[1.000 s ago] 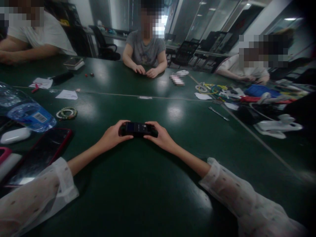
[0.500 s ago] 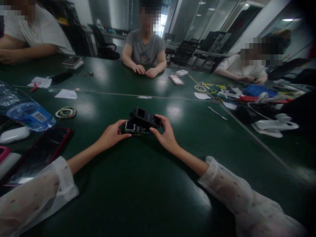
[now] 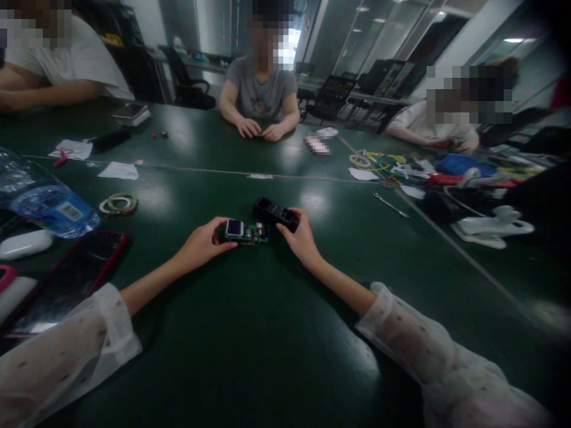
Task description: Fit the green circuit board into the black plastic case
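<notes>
Between thumb and fingers, my left hand (image 3: 206, 241) grips the left end of a small circuit board (image 3: 252, 233) with a little screen on it. The board's green face and its parts show uncovered. My right hand (image 3: 302, 235) is closed on the right end of a black plastic casing (image 3: 274, 213), which has a window-like opening near its left end. This casing is just behind and to the right of the board, apart from it or barely overlapping; I cannot tell if they touch.
Left of me lie a phone (image 3: 74, 279), a white earbud case (image 3: 27, 244), a water bottle (image 3: 49, 202) and a beaded bracelet (image 3: 118, 204). A wrench (image 3: 390, 204) and a white clamp-like tool (image 3: 493, 227) lie rightward, near tangled cables (image 3: 379, 159). Three people sit around the table.
My right hand has shifted the black casing slightly right and away from above the board, uncovering more of it. My left hand keeps its place with the board.
</notes>
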A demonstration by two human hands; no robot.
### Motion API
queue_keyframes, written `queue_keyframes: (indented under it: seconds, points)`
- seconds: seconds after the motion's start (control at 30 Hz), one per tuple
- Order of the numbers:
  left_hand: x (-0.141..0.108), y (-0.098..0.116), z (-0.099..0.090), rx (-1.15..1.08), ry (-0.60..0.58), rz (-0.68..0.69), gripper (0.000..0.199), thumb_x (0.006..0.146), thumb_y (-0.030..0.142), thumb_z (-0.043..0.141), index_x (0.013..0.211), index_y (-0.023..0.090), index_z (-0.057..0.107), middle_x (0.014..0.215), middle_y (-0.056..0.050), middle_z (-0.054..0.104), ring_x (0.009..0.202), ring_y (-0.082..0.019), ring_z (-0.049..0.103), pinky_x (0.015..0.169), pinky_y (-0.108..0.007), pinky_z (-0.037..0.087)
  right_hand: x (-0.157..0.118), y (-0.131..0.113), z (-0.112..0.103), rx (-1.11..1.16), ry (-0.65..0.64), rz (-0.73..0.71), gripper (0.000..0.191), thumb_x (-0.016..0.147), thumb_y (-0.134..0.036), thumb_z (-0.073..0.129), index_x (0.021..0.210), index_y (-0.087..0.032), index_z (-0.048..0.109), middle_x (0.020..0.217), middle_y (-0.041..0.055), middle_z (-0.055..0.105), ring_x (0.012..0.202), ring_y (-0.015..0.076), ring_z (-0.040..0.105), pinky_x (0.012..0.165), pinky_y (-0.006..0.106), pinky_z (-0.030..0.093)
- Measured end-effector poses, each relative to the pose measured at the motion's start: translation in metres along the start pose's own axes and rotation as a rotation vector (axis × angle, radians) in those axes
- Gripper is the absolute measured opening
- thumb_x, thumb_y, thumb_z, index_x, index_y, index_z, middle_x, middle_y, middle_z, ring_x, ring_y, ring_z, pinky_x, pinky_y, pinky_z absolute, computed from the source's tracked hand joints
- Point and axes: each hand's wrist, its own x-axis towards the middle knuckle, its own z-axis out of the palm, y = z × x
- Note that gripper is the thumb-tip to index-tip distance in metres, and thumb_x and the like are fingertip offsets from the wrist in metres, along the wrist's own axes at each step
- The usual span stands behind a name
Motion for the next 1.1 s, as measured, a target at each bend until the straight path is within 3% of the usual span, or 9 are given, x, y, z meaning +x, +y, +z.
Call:
queue_keyframes:
  seconds: [0.23, 0.47, 0.7, 0.97, 1.1]
  points:
    - [-0.001, 0.002, 0.0, -0.001, -0.012, -0.012, 0.059, 0.08, 0.045, 0.065, 0.131, 0.023, 0.045, 0.089, -0.004, 0.063, 0.068, -0.019, 0.058, 0.057, -0.03, 0.045, -0.003, 0.002, -0.002, -0.103, 0.016, -0.051, 0.064, 0.077, -0.03, 0.069, 0.131, -0.022, 0.035, 0.127, 0.013, 0.046, 0.119, 0.03, 0.049, 0.103, 0.055, 0.041]
    - [-0.001, 0.001, 0.0, -0.007, -0.025, -0.005, 0.059, 0.08, 0.042, 0.064, 0.133, 0.023, 0.043, 0.091, -0.005, 0.062, 0.07, -0.019, 0.058, 0.059, -0.032, 0.046, -0.002, 0.003, -0.001, -0.12, 0.011, -0.054, 0.05, 0.08, -0.025, 0.066, 0.124, -0.021, 0.042, 0.121, 0.0118, 0.051, 0.114, 0.0281, 0.052, 0.101, 0.053, 0.044]
    - [-0.001, 0.002, 0.0, 0.003, -0.022, -0.012, 0.057, 0.081, 0.042, 0.063, 0.131, 0.023, 0.044, 0.094, -0.005, 0.062, 0.071, -0.019, 0.059, 0.06, -0.033, 0.047, -0.008, -0.019, -0.002, 0.064, 0.059, -0.072, 0.051, 0.085, -0.039, 0.062, 0.127, -0.024, 0.039, 0.122, 0.0108, 0.052, 0.111, 0.0248, 0.056, 0.098, 0.046, 0.049]
    - [0.002, -0.003, 0.004, 0.059, 0.003, -0.02, 0.06, 0.08, 0.045, 0.064, 0.129, 0.019, 0.044, 0.08, -0.003, 0.063, 0.063, -0.018, 0.058, 0.054, -0.029, 0.043, -0.018, -0.046, -0.005, 0.043, -0.188, -0.313, 0.052, 0.086, -0.037, 0.062, 0.131, -0.026, 0.039, 0.123, 0.01, 0.051, 0.115, 0.0252, 0.053, 0.1, 0.046, 0.047]
    - [0.002, -0.004, 0.004, 0.026, 0.024, -0.002, 0.064, 0.079, 0.042, 0.065, 0.133, 0.018, 0.039, 0.095, -0.008, 0.066, 0.064, -0.017, 0.06, 0.057, -0.029, 0.045, -0.018, -0.043, -0.003, 0.03, -0.261, -0.352, 0.054, 0.085, -0.036, 0.063, 0.132, -0.025, 0.038, 0.124, 0.0111, 0.05, 0.116, 0.0265, 0.053, 0.101, 0.049, 0.046]
